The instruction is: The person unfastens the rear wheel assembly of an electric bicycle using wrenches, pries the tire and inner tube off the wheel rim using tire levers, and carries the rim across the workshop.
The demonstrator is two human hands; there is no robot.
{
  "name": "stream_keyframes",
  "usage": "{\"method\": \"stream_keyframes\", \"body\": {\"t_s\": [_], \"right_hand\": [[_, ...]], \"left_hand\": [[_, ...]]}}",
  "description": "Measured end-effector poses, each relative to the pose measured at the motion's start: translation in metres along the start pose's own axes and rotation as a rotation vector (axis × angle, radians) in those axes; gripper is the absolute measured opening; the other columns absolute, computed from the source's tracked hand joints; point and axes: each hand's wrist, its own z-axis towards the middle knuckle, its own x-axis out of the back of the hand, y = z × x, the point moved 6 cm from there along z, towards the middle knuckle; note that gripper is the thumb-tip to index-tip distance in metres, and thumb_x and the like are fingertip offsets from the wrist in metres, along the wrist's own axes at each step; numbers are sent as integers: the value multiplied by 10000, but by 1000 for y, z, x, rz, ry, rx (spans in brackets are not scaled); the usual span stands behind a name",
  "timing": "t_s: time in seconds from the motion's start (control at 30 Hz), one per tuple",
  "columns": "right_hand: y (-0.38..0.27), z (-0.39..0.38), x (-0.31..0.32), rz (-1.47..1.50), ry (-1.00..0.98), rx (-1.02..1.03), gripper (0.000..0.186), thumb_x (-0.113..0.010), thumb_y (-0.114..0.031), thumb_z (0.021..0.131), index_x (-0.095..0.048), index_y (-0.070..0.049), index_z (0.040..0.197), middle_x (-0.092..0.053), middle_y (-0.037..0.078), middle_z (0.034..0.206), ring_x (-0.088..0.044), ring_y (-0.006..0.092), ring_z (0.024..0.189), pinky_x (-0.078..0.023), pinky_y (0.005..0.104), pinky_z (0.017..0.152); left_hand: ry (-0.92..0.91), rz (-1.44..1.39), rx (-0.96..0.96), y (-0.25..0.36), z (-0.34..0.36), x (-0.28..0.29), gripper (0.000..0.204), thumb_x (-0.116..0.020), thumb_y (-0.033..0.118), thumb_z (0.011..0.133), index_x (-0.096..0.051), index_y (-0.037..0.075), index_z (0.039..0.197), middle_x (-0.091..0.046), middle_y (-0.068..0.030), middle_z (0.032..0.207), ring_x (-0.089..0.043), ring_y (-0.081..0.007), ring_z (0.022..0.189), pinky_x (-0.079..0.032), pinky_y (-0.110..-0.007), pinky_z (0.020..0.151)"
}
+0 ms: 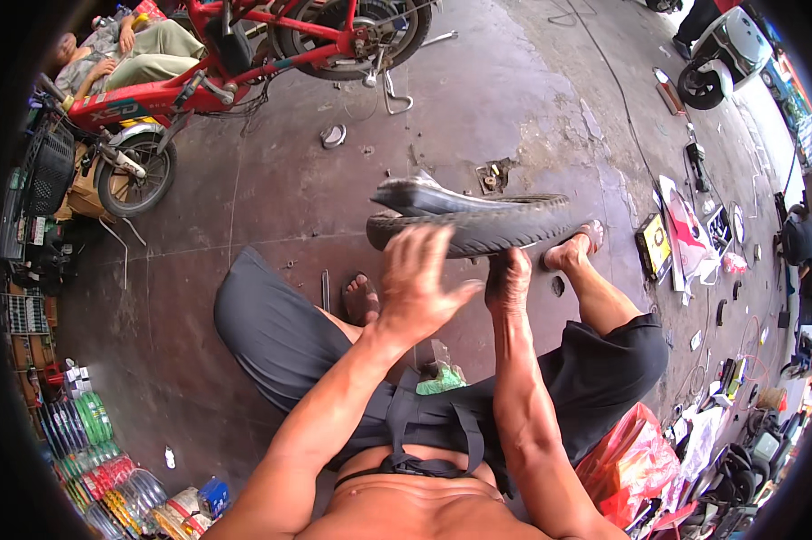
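A black tyre is tilted in front of me between my feet, its treaded side facing me. From its far left rises a black, curved band of rubber, which looks like an inner tube. My right hand is closed at the tyre's near edge, with the fingertips partly hidden; a thin pale edge shows beside them. To the left, my left hand hovers just short of the tyre, fingers stretched and thumb apart, slightly blurred, with nothing in it.
A red electric bike stands at the upper left, with a seated person behind it. On the floor lie a round metal part and a long tool. Boxes, cables and a red plastic bag line the right.
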Motion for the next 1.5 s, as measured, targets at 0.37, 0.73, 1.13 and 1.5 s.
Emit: {"method": "stream_keyframes", "body": {"t_s": [0.37, 0.73, 1.13, 1.5], "right_hand": [[13, -11, -32, -250, -23, 14, 297, -550, -228, 770, -617, 24, 913, -610, 46, 808, -545, 134, 686, -455, 295, 625], [35, 51, -79, -519, 128, 61, 456, -634, -344, 811, -555, 100, 741, -583, 106, 639, -509, 133, 578, -423, 320, 519], [49, 129, -111, -518, 11, 32, 229, -543, -157, 768, -586, 65, 729, -576, 49, 655, -491, 124, 599, -419, 332, 558], [56, 163, -114, -544, 17, -28, 246, -586, -216, 732, -548, -1, 621, -492, -15, 591, -391, 89, 531, -309, 303, 472]], "left_hand": [[-144, -149, 83, -33, 24, -2, 546, -682, 282, 765, -510, 2, 1200, -533, -166, 1189, -502, -344, 1079, -390, -421, 915], [-108, 136, 366, -94, 108, -45, 503, -445, 486, 887, -590, 7, 849, -635, -227, 843, -610, -401, 832, -463, -498, 724], [-155, 124, 575, -198, 172, -101, 504, -410, 432, 876, -686, 17, 804, -643, -241, 814, -627, -418, 813, -482, -488, 744], [-120, 72, 555, -240, 195, -145, 509, -395, 420, 871, -679, 21, 735, -632, -239, 769, -624, -421, 767, -482, -482, 714]]}}
